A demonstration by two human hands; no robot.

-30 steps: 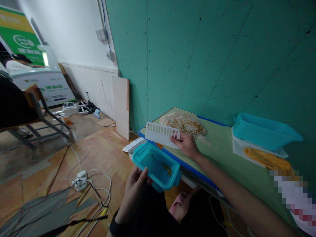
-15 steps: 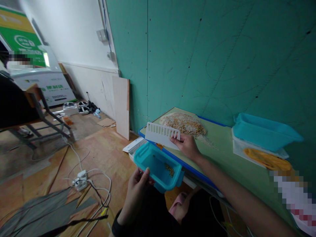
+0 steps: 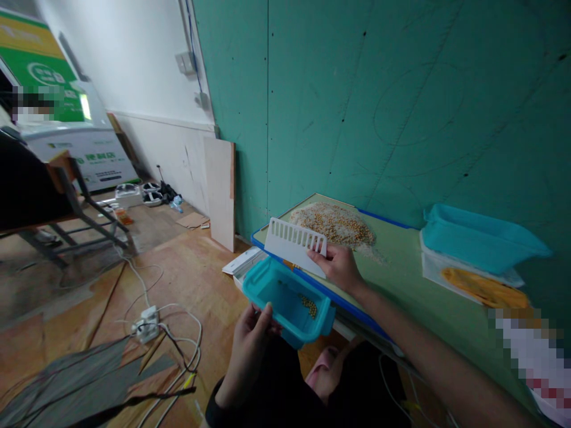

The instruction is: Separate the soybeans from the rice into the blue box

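Note:
My left hand grips the near rim of a small turquoise plastic box, tilted just below the table's blue edge. A small cluster of yellow beans lies inside the box toward its right end. My right hand pinches the right end of a white slotted scraper, its slots facing up and away from me. The scraper stands near the table edge, above the box's far rim. A few beans show between scraper and box. Beyond it, a pile of beans mixed with pale grains lies on the green tabletop.
On the table's right are a larger turquoise basin and an orange-yellow item. A green wall backs the table. A power strip with cables lies on the floor at left, and a chair stands beyond.
The scraper has shifted very slightly, its lower edge now nearer the box. The box moved a touch to the right. Both hands keep their holds.

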